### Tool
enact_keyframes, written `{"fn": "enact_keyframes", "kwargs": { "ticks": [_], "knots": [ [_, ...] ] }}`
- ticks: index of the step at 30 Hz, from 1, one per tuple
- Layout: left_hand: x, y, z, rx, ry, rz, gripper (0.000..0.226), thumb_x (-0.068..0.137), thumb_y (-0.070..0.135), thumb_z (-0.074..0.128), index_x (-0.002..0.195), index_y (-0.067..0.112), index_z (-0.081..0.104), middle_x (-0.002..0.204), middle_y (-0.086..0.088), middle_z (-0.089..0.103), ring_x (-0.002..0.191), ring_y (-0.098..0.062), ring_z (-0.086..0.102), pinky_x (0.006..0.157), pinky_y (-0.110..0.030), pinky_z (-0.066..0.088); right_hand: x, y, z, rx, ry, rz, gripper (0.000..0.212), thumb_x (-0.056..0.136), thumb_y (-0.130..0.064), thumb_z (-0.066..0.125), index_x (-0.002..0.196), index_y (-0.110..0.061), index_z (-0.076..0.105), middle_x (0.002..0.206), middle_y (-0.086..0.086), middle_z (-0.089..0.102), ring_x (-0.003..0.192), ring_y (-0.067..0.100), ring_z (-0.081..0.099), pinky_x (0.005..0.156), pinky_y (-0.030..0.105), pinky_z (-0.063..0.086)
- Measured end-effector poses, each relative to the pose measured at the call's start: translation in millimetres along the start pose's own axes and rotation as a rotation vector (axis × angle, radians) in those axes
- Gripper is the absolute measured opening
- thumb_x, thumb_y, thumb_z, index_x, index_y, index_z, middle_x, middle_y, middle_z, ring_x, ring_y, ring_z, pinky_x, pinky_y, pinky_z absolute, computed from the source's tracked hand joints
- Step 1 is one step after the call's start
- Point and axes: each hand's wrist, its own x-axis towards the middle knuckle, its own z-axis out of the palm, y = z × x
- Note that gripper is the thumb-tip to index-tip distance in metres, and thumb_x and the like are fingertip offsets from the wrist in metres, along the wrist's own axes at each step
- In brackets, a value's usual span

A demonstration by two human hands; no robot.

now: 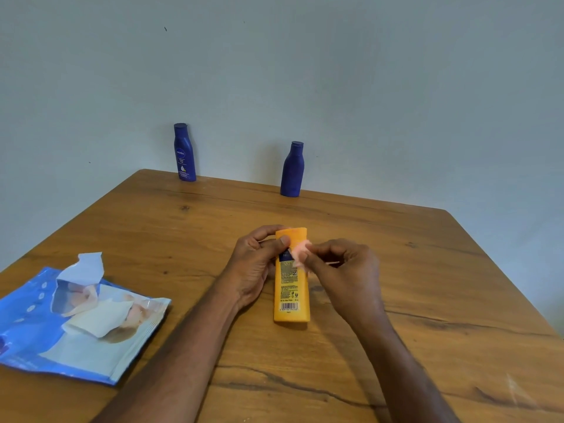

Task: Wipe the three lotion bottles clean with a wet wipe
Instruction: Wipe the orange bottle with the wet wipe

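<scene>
An orange lotion bottle (291,296) is held over the middle of the wooden table (427,300), its back label and barcode facing me. My left hand (254,264) grips its upper part from the left, thumb across the front. My right hand (341,270) pinches a small pale pink wet wipe (300,254) and presses it against the bottle's upper right side. Two dark blue lotion bottles stand upright at the table's far edge by the wall: a labelled one (184,152) to the left and a plain-backed one (293,170) to the right.
A blue wet wipe pack (70,328) lies flat at the table's left, its flap peeled up and a white wipe sticking out. A pale grey wall rises right behind the far edge. The table's right corner slopes away at the far right.
</scene>
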Motion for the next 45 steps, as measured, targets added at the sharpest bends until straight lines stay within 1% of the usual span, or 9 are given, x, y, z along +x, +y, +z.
{"fn": "enact_keyframes", "kwargs": {
  "ticks": [3,5,12,15,22,24,32,36,45],
  "knots": [
    [3.8,2.2,-3.8,-0.028,0.121,0.045,0.037,0.084,0.009,0.07,0.12,0.009,0.066,0.093,-0.013,0.075,0.081,-0.02,0.073,0.071,-0.035,0.062,-0.1,-0.6,-9.0,-0.059,-0.261,0.056,0.006,0.081,-0.02,0.082,0.086,-0.02,0.079,0.085,-0.009,0.076,0.081,0.0,0.07,0.068,0.016,0.054],
    [4.6,3.9,-5.1,-0.04,0.136,0.051,0.04,0.08,0.012,0.071,0.12,0.011,0.065,0.088,-0.01,0.076,0.08,-0.019,0.073,0.071,-0.035,0.062,-0.2,-0.6,-11.5,-0.029,-0.306,0.091,0.005,0.081,-0.018,0.083,0.085,-0.019,0.079,0.084,-0.008,0.077,0.078,0.001,0.072,0.066,0.018,0.055],
    [-0.9,0.2,0.3,0.016,-0.079,-0.052,0.04,0.085,0.007,0.069,0.124,0.003,0.063,0.101,-0.019,0.074,0.089,-0.027,0.073,0.075,-0.038,0.062,2.2,-3.1,0.3,0.135,0.144,0.037,0.014,0.082,-0.017,0.081,0.094,-0.024,0.079,0.089,-0.011,0.077,0.082,0.004,0.073,0.072,0.027,0.062],
    [-2.4,0.4,1.2,0.025,-0.097,-0.059,0.035,0.09,0.004,0.065,0.124,0.002,0.063,0.098,-0.017,0.075,0.089,-0.024,0.074,0.073,-0.035,0.061,3.0,-1.5,0.9,0.141,0.168,0.035,0.024,0.084,-0.018,0.079,0.106,-0.025,0.076,0.102,-0.011,0.075,0.09,0.002,0.072,0.074,0.023,0.061],
    [3.3,4.8,-5.6,-0.058,0.117,0.026,0.034,0.087,0.007,0.068,0.121,0.012,0.065,0.091,-0.01,0.077,0.083,-0.021,0.075,0.072,-0.037,0.063,0.9,0.8,-12.3,-0.047,-0.359,0.026,0.004,0.083,-0.014,0.08,0.084,-0.017,0.077,0.081,-0.011,0.075,0.078,0.0,0.07,0.065,0.014,0.053],
    [3.9,5.3,-5.8,-0.046,0.133,0.021,0.032,0.089,0.008,0.068,0.12,0.014,0.066,0.092,-0.009,0.077,0.083,-0.019,0.075,0.071,-0.035,0.063,0.7,2.2,-12.5,-0.055,-0.392,0.036,0.005,0.082,-0.015,0.081,0.081,-0.014,0.076,0.08,-0.01,0.075,0.077,0.002,0.071,0.064,0.015,0.054],
    [-2.2,2.8,-2.2,0.053,-0.113,-0.067,0.035,0.089,0.004,0.065,0.124,0.003,0.062,0.095,-0.017,0.075,0.086,-0.025,0.074,0.071,-0.035,0.062,3.2,2.3,-6.5,0.173,0.048,0.009,0.009,0.084,-0.013,0.078,0.092,-0.018,0.077,0.084,-0.007,0.077,0.077,0.007,0.073,0.07,0.023,0.06],
    [-0.2,2.7,-2.0,-0.009,-0.038,-0.035,0.041,0.081,0.009,0.07,0.122,0.006,0.064,0.093,-0.015,0.074,0.083,-0.023,0.074,0.071,-0.036,0.063,6.9,8.7,-10.5,0.137,0.084,0.016,0.034,0.088,-0.013,0.074,0.119,-0.027,0.07,0.098,-0.007,0.075,0.088,0.006,0.072,0.074,0.026,0.061],
    [2.8,3.9,-6.1,-0.102,0.018,-0.03,0.039,0.078,0.009,0.071,0.116,0.008,0.068,0.1,-0.015,0.074,0.086,-0.021,0.073,0.077,-0.037,0.063,4.2,10.2,-16.2,-0.072,0.086,-0.233,0.035,0.082,0.001,0.077,0.099,-0.029,0.075,0.102,-0.017,0.071,0.097,-0.002,0.068,0.081,0.018,0.058]
  ]
}}
